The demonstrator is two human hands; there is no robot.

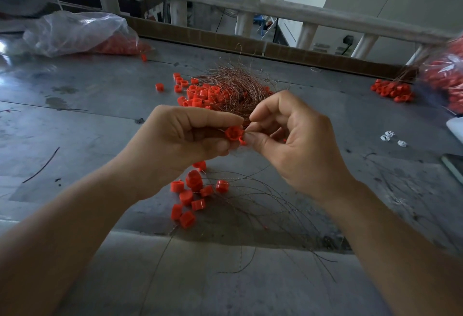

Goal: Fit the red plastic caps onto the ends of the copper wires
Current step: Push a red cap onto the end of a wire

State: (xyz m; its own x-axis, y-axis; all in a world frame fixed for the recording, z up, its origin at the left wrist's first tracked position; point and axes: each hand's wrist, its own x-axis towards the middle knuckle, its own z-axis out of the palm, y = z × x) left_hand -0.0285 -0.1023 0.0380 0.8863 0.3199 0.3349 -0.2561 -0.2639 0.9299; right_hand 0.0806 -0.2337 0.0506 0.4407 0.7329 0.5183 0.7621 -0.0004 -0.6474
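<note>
Both hands met above the desk [87, 120]: left hand [180, 137] pinched a red cap [233, 133], right hand [293, 140] pinched another cap [242, 140] touching it.

Two bare hands: left hand [180, 137] and right hand [295, 145]. Both forearms bare as well, left forearm [75, 228] and right forearm [390, 235], uncovered from the wrists down to the lower corners of the view. Fingers [270, 105] with short nails, trimmed close and plain. Knuckles and faint tendon lines across the back of the right hand, fine creases at its wrist. Forearms smooth, drawn broad toward the frame's edge by the wide-angle lens. Nothing worn on any part within view.
</note>
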